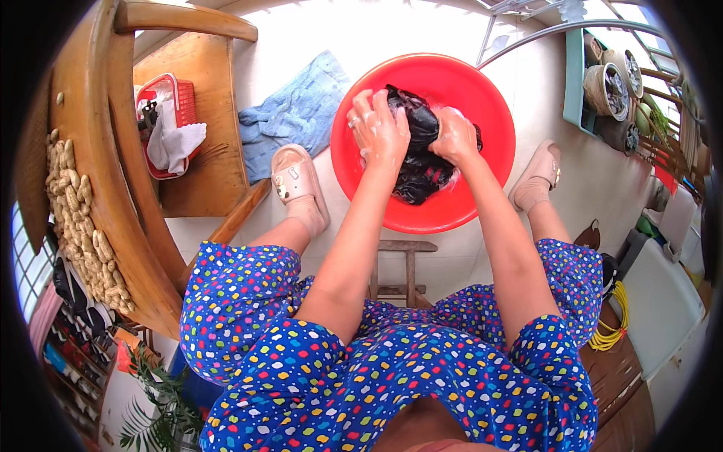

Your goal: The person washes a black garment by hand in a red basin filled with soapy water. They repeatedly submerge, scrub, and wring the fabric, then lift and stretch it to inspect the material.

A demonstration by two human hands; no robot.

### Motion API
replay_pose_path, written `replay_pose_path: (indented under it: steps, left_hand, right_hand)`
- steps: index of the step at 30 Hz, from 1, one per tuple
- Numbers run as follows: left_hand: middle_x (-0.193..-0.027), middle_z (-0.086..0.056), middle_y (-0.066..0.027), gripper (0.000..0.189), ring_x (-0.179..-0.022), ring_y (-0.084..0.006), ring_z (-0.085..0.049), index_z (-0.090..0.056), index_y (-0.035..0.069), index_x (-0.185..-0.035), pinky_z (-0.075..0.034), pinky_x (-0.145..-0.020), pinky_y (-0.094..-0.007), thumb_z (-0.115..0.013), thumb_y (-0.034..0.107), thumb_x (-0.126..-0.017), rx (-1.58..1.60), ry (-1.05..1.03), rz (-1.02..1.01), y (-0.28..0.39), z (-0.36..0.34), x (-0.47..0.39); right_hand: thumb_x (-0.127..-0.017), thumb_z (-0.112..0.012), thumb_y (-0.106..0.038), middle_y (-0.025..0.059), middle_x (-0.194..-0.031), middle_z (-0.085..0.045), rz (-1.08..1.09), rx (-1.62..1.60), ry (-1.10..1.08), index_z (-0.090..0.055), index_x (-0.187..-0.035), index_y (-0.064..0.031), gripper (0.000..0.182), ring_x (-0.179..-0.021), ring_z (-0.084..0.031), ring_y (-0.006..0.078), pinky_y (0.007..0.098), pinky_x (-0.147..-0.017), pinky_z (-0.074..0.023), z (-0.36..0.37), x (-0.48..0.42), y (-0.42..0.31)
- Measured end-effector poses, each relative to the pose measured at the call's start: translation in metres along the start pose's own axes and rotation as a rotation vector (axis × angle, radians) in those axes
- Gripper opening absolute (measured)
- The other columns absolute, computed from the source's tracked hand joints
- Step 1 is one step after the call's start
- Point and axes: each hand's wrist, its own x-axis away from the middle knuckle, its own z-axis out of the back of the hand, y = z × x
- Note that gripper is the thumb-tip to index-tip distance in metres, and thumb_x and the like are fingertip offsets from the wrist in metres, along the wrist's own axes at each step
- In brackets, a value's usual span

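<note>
A round red plastic basin (pixel 491 169) stands on the tiled floor between my feet. Wet black cloth (pixel 415 175) with small red patches lies bunched inside it, with some suds around. My left hand (pixel 379 129), wearing a ring, has soapy fingers spread at the left side of the cloth; whether it grips the cloth is hard to see. My right hand (pixel 453 134) is closed on a raised fold of the same cloth, its fingertips partly hidden behind the fold.
A blue towel (pixel 291 118) lies on the floor left of the basin. Beyond it, a red basket (pixel 186 101) with white cloth rests on a wooden surface (pixel 197 198). Peanuts (pixel 79 226) cover a wooden ledge at far left. Potted plants (pixel 607 90) and a yellow cable coil (pixel 615 322) are at right.
</note>
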Motion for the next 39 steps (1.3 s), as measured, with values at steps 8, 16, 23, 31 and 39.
replay_pose_path:
  steps: [8, 16, 23, 31, 39]
  left_hand:
    - [-0.148, -0.033, -0.006, 0.05, -0.139, -0.0365, -0.021, -0.05, 0.025, -0.134, -0.017, -0.105, -0.0669, -0.059, 0.035, -0.085, -0.098, -0.278, -0.22, -0.04, -0.045, 0.098]
    - [-0.151, -0.026, -0.0044, 0.052, -0.138, -0.0371, -0.021, -0.034, 0.029, -0.143, -0.023, -0.105, -0.0618, -0.047, 0.038, -0.093, -0.217, -0.59, 0.098, -0.032, -0.081, 0.052]
    - [-0.106, -0.067, -0.012, 0.036, -0.099, -0.0294, -0.064, -0.066, 0.011, -0.107, -0.048, -0.084, -0.0465, -0.045, 0.037, -0.092, -0.324, -0.7, 0.097, -0.022, -0.097, -0.008]
    - [-0.1, -0.067, -0.0145, 0.031, -0.098, -0.0332, -0.062, -0.067, 0.008, -0.101, -0.044, -0.088, -0.048, -0.054, 0.032, -0.086, -0.13, -0.453, -0.049, -0.011, -0.073, -0.009]
    - [-0.15, -0.028, -0.0024, 0.064, -0.14, -0.0307, -0.02, -0.032, 0.022, -0.142, -0.014, -0.111, -0.0558, -0.057, 0.034, -0.084, -0.164, -0.266, -0.199, -0.055, -0.053, 0.13]
  right_hand:
    - [-0.071, -0.068, -0.036, 0.0175, -0.152, -0.021, 0.119, -0.15, 0.248, -0.057, -0.122, -0.0196, 0.055, -0.139, -0.02, 0.0391, 0.0559, -0.104, -0.0198, -0.086, 0.097, 0.022]
    - [-0.073, -0.06, -0.03, 0.0139, -0.14, -0.039, 0.023, 0.033, 0.31, -0.053, -0.122, -0.0226, 0.051, -0.127, -0.037, 0.0329, 0.0531, -0.102, -0.0241, -0.114, 0.023, 0.042]
    - [-0.083, -0.049, -0.044, 0.0196, -0.12, -0.06, -0.403, -0.034, -0.283, -0.065, -0.112, -0.0155, 0.044, -0.115, -0.056, 0.0341, 0.0494, -0.097, -0.0412, -0.073, -0.042, 0.037]
    - [-0.086, -0.051, -0.031, 0.0192, -0.104, -0.066, -0.08, -0.442, 0.481, -0.067, -0.103, -0.0047, 0.035, -0.1, -0.061, 0.0359, 0.048, -0.09, -0.0426, -0.066, -0.016, 0.023]
    - [-0.081, -0.054, -0.024, 0.0105, -0.122, -0.049, -0.06, -0.137, 0.602, -0.051, -0.112, -0.0125, 0.033, -0.12, -0.043, 0.0295, 0.0488, -0.103, -0.0259, -0.137, 0.088, 0.006]
